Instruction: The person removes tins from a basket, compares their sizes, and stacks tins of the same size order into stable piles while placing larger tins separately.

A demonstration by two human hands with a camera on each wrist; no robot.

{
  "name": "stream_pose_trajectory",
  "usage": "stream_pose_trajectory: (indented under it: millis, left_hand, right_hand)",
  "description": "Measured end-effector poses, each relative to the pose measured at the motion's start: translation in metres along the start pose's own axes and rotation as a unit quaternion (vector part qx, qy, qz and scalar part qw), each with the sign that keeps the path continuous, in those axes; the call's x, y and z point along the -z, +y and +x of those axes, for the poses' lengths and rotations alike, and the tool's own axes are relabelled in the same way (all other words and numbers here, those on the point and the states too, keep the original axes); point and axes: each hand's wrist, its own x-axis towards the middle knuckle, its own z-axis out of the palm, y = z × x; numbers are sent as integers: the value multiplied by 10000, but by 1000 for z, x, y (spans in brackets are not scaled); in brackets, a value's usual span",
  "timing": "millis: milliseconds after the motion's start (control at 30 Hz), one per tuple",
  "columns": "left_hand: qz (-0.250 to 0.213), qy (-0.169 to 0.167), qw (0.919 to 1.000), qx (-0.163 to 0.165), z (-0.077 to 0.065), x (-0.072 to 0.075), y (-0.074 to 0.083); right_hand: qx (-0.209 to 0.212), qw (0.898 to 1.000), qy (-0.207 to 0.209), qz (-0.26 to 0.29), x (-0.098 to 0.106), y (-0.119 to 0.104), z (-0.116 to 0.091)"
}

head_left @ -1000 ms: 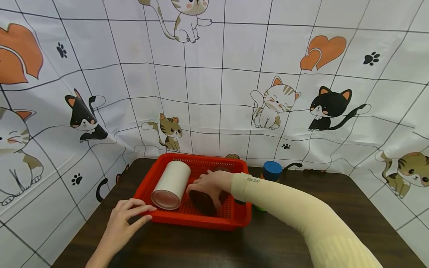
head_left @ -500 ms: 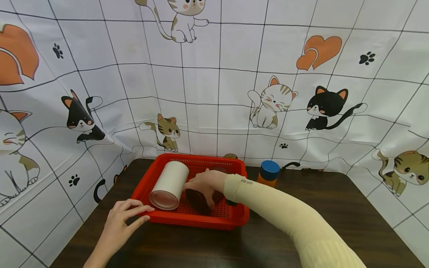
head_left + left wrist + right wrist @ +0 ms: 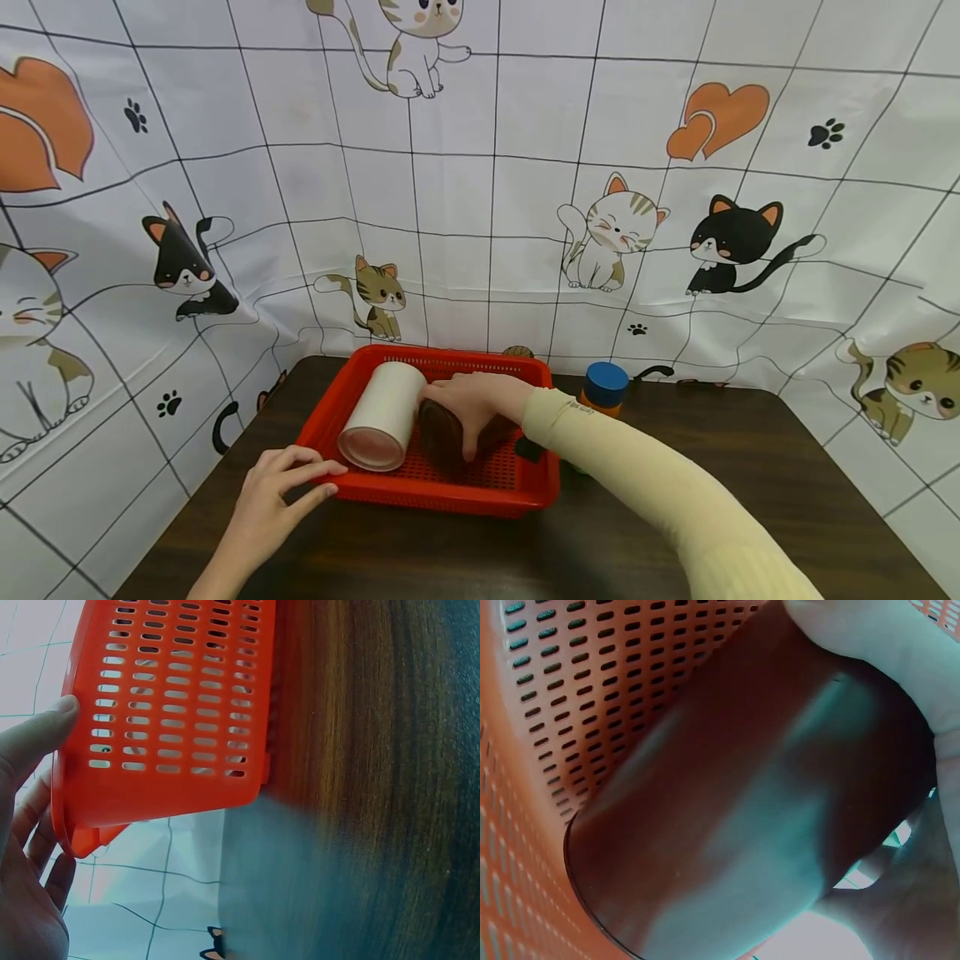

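A white cylindrical container (image 3: 384, 408) lies on its side in the red plastic basket (image 3: 442, 498), its round pinkish end toward me. Beside it is a dark brown cylinder (image 3: 440, 437), gripped from above by my right hand (image 3: 476, 400). In the right wrist view the smooth brown cylinder (image 3: 712, 802) slants across the perforated basket floor, the hand wrapped over its upper end. My left hand (image 3: 281, 492) pinches the basket's front left corner. The left wrist view has the thumb (image 3: 64, 712) against the basket's outer rim and the other fingers on the far side of it.
Behind my right sleeve (image 3: 637, 462), a bottle with a blue cap (image 3: 606, 382) and orange body stands right of the basket. Something small and black (image 3: 528, 450) shows at the basket's right side. A cat-print sheet (image 3: 457, 208) hangs behind the dark wooden table (image 3: 420, 554).
My right hand has lifted slightly and turned over the brown cylinder, uncovering the black thing by the sleeve. My left hand and the basket have stayed in place.
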Motion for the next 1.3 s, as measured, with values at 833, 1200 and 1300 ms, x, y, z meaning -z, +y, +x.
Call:
stream_pose_trajectory:
  millis: [833,1200,1300]
  left_hand:
    - [-23,4,10000,-2,1,-1,-3]
    - [-78,18,10000,-1,1,-1,-4]
    - [-83,19,10000,15,0,-1,-4]
  right_hand:
    - [-226,9984,438,-266,-12,-1,2]
    - [-436,9975,553,-58,-9,-1,-1]
    - [-453,9961,718,236,-9,4,-4]
